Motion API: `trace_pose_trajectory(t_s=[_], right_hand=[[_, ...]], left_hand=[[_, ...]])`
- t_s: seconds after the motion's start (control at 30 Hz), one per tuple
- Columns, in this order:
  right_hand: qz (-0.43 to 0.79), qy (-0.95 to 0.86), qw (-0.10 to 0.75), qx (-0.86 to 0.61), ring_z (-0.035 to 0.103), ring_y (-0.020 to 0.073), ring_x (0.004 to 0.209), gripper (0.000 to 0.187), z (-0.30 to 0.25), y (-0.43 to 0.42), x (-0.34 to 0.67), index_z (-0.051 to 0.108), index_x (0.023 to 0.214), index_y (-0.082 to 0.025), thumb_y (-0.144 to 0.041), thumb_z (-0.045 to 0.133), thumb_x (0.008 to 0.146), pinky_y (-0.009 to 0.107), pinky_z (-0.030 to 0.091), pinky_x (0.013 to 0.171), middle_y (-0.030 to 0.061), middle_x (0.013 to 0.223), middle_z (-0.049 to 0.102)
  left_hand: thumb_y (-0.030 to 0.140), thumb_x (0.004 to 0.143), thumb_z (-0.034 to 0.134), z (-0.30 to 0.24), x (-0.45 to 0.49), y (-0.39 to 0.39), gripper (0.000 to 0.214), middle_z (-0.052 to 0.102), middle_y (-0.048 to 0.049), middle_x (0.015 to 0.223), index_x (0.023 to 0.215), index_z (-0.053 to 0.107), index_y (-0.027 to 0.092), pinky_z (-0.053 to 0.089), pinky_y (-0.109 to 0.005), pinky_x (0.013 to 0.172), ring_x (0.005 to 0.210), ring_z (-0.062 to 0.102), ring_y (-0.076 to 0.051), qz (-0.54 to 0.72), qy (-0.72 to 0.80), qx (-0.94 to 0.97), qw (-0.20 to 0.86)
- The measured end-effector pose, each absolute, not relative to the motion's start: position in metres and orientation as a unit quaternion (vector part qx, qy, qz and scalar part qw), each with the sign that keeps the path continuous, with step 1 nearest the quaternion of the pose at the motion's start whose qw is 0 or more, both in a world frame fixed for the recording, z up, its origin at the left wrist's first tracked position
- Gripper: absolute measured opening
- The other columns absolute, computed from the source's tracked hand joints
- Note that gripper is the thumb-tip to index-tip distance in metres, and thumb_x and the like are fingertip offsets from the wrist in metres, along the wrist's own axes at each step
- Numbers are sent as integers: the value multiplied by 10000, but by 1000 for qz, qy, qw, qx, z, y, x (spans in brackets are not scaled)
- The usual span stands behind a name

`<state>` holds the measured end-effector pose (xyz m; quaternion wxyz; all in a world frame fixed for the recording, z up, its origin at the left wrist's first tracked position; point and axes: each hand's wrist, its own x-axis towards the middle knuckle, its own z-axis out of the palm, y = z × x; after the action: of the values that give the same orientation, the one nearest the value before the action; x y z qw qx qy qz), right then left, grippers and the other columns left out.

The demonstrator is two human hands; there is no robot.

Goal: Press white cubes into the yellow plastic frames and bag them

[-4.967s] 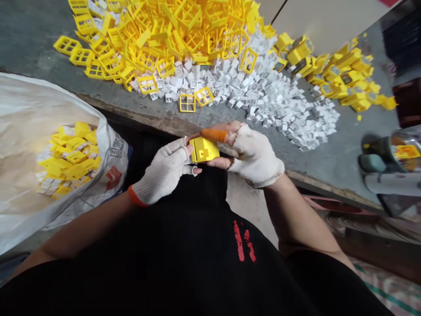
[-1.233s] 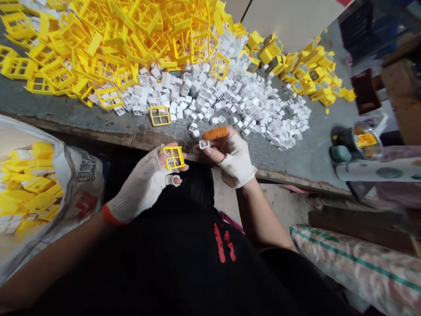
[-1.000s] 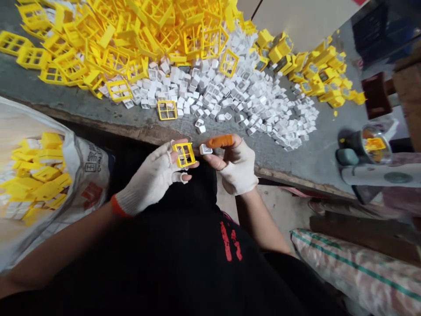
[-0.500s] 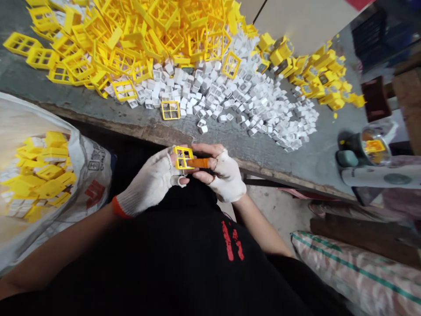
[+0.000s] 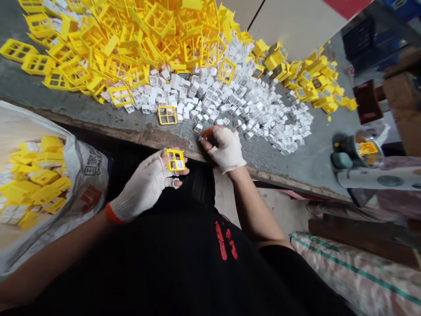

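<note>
The scene is spanned by a grey counter (image 5: 283,169), on which a broad heap of yellow frames (image 5: 158,26) is piled, bordered by a spread of white cubes (image 5: 263,105); a smaller pile of yellow blocks (image 5: 317,85) is set farther to the right. Beside the counter's near edge, at the left, a white sack (image 5: 98,175) is seen with its mouth wide, loosely filled with yellow and white pieces (image 5: 46,180).

The left forearm (image 5: 79,239) is stretched diagonally inward, and the left hand (image 5: 141,184), gloved, is held just short of the counter with the palm turned up. The right hand (image 5: 226,151), also gloved, is placed over the counter's near edge, back uppermost, its fingers curled down together near the closest cubes; whether anything is gripped there cannot be told.

At the far right, a small clear-rimmed jar (image 5: 380,151) is seen with a yellow scrap (image 5: 367,148) inside.

A four-pane yellow frame (image 5: 175,159) is pinched by the left fingers, thumb pressed on its near side and other fingers closed beneath. Its lower right pane is occupied by a white cube (image 5: 180,164).
</note>
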<state>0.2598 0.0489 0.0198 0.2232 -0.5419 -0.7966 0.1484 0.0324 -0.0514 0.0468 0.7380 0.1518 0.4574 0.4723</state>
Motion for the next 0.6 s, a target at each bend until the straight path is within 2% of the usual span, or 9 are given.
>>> trace_pose_trajectory(t_s=[0.1, 0.2, 0.33, 0.43, 0.5, 0.6], right_hand=[[309, -724, 379, -486, 744, 241, 914, 260, 12, 27, 265, 753, 1086, -283, -519, 746, 979, 436, 604, 898, 29, 990, 802], [390, -683, 450, -423, 767, 240, 943, 362, 12, 7, 265, 761, 1139, -309, -620, 795, 958, 416, 630, 869, 21, 1028, 819], [326, -753, 404, -404, 781, 290, 1031, 326, 28, -8, 264, 812, 1094, -322, -626, 718, 1022, 515, 613, 996, 49, 1108, 849], [244, -826, 340, -377, 798, 315, 1049, 264, 46, -10, 264, 844, 1100, -333, -515, 656, 1071, 583, 563, 1072, 51, 1174, 869], [210, -866, 294, -346, 805, 320, 1106, 274, 56, -9, 261, 856, 1127, -335, -453, 611, 1093, 589, 537, 1100, 47, 1205, 873], [195, -900, 245, -302, 791, 305, 1196, 339, 60, -9, 257, 861, 1161, -339, -474, 552, 1119, 543, 547, 1080, 43, 1223, 876]], left_hand=[[337, 1011, 719, 50, 34, -51, 205, 791, -110, 1021, 1124, 750, 168, 603, -298, 609, 836, 779, -247, 461, 465, 145, 742], [335, 1018, 687, 53, 38, -50, 221, 794, -132, 995, 1123, 753, 152, 568, -302, 574, 765, 758, -247, 445, 454, 141, 759], [346, 1027, 658, 52, 42, -53, 222, 786, -149, 947, 1074, 746, 148, 528, -315, 552, 693, 724, -245, 421, 421, 128, 793], [365, 1032, 655, 48, 41, -56, 242, 774, -153, 901, 1022, 752, 144, 512, -310, 539, 676, 720, -247, 388, 389, 133, 825], [375, 1030, 665, 45, 39, -59, 255, 769, -149, 875, 1019, 768, 142, 508, -307, 527, 663, 721, -248, 370, 370, 147, 839], [379, 1017, 691, 42, 35, -63, 259, 780, -151, 881, 1025, 787, 139, 507, -300, 513, 638, 720, -238, 350, 363, 165, 848]])
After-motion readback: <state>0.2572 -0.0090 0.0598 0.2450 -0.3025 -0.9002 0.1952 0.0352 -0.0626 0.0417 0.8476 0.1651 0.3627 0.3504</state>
